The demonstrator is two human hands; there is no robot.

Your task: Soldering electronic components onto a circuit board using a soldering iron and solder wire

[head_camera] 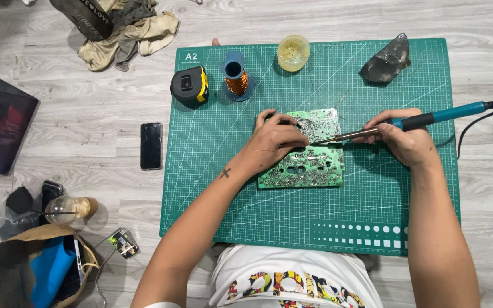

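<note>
A green circuit board [315, 165] lies solder-side up in the middle of a green cutting mat [372, 211]. My left hand [274, 138] rests on the board's upper left part, fingers curled, pinching something thin that I cannot make out. My right hand [403, 140] grips a soldering iron [429, 118] with a teal and black handle. Its metal tip points left and meets the board close to my left fingertips. The iron's black cord runs off the mat to the right.
On the mat's far edge sit a black and yellow tape measure [189, 86], a copper wire spool [237, 80], a small yellow jar [293, 52] and a dark sponge-like lump [386, 60]. A black phone [151, 145], bags and rags lie on the wooden floor at left.
</note>
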